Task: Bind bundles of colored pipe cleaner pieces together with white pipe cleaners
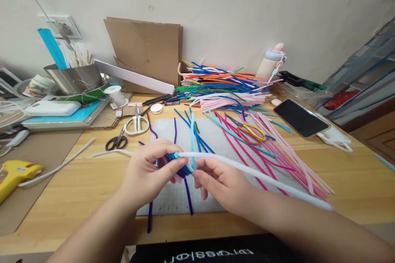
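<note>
My left hand [157, 162] is closed around a bundle of blue pipe cleaners [182, 168], with some pink showing below it. A long white pipe cleaner [240, 165] runs from the top of the bundle to the right, over my right wrist. My right hand [216, 176] pinches a light blue pipe cleaner [193, 135] at the bundle's right end; its upper part stands up above the fingers. Much of the bundle is hidden by my left fingers. Dark purple pipe cleaners [189, 197] lie on the grey cutting mat [206, 205] beneath.
Pink pipe cleaners [286, 152] and yellow-orange scissors [251, 131] lie to the right, near a phone [300, 117]. White scissors [136, 125] and black scissors [116, 141] are at left, beyond a yellow glue gun [18, 174]. A colourful pipe-cleaner pile [225, 84] stands behind.
</note>
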A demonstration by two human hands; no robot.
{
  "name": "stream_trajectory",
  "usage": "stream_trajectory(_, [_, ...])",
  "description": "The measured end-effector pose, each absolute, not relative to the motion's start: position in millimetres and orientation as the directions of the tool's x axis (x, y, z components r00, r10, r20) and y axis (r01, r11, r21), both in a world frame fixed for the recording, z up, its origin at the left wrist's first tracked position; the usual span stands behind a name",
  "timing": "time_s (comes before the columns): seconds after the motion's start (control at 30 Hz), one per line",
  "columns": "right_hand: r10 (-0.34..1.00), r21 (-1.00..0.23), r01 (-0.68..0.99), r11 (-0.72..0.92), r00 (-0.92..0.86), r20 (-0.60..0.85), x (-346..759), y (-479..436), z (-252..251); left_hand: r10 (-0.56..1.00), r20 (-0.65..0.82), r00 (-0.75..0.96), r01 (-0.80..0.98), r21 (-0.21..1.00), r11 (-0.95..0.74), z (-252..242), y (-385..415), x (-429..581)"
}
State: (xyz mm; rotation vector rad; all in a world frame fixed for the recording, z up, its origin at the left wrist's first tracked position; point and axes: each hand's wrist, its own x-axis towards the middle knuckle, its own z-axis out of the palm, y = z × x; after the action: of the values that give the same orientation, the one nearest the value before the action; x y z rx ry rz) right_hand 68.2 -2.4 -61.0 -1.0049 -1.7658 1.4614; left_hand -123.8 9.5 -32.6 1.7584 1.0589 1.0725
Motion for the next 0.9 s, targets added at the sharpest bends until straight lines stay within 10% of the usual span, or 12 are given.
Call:
stream_trajectory(0.53, [0.845, -0.979, -0.001, -0.206, -0.504, -0.177, 60, 12, -75, 0.980, 0.080, 0.183, 0.289, 0.948, -0.131, -38, 15, -115])
stream_trajectory(0.9, [0.871, -0.992, 0.076, -0.103, -0.474, -0.127, 61, 14, -74, 0.984, 0.009, 0.176, 0.085, 0.996, -0.024, -48, 27, -115])
